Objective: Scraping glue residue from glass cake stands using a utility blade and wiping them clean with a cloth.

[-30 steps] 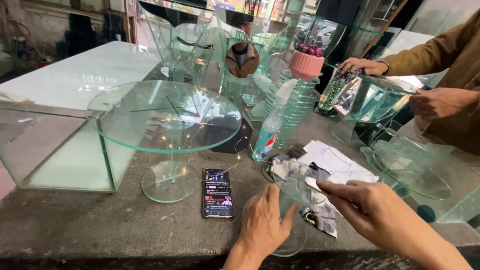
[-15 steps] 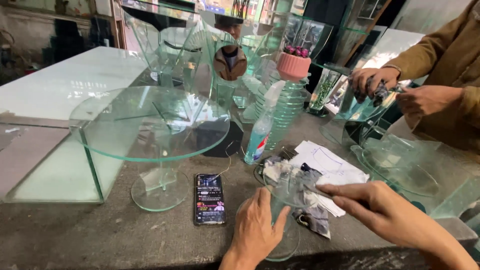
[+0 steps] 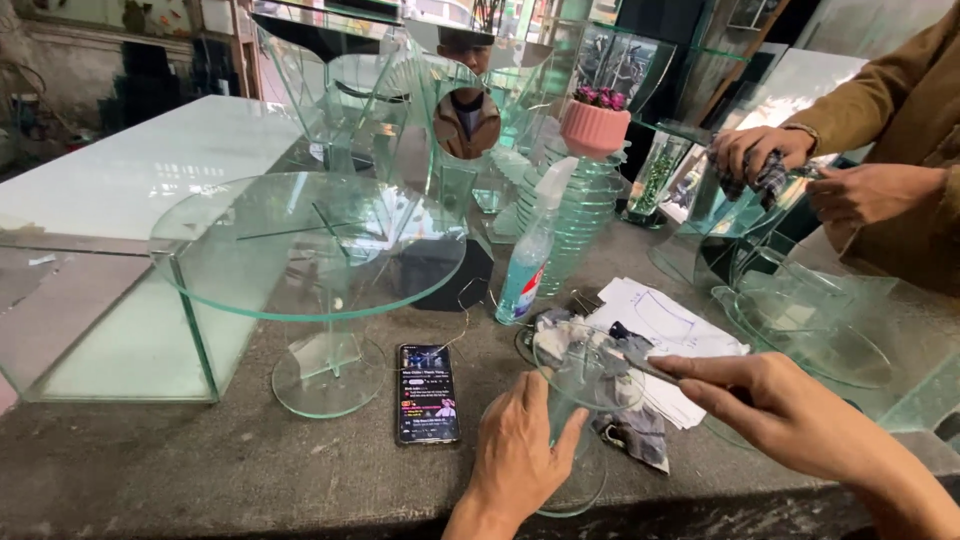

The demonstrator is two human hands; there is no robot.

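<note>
**Two hands on a small glass stand**

Two bare hands work at the near edge of a rough grey stone worktop point(image 3: 200, 470). The left hand point(image 3: 520, 455) wraps its fingers around the upright stem of a small clear glass pedestal stand with a round top point(image 3: 585, 362), closed on it just beneath the disc, with the thumb on the right side of the stem. The stand sits upright on its own round glass foot, at the front of the worktop, between the two hands. The right hand point(image 3: 790, 415) reaches in from the right with fingers extended and pinched on a thin dark strip-like tool point(image 3: 650, 368) that lies across the rim of the stand's top; what the tool is cannot be told.

Just left of the stand lies a black smartphone with a lit screen point(image 3: 427, 392), flat on the worktop. Left of that stands a large round clear glass table on a glass pedestal point(image 3: 300, 245), and beside it a rectangular glass tank point(image 3: 110, 340). Behind the small stand are a crumpled dark patterned rag point(image 3: 635, 435), sheets of white paper with a pencil sketch point(image 3: 665, 320) and a clear plastic spray bottle with blue liquid point(image 3: 528, 270). Further back a pink ribbed flower pot point(image 3: 594, 128) rests on stacked glass.

At the upper right another person in a brown sleeve point(image 3: 880, 90) rubs a glass piece with a checked cloth point(image 3: 760, 178), well apart from the small stand.
</note>
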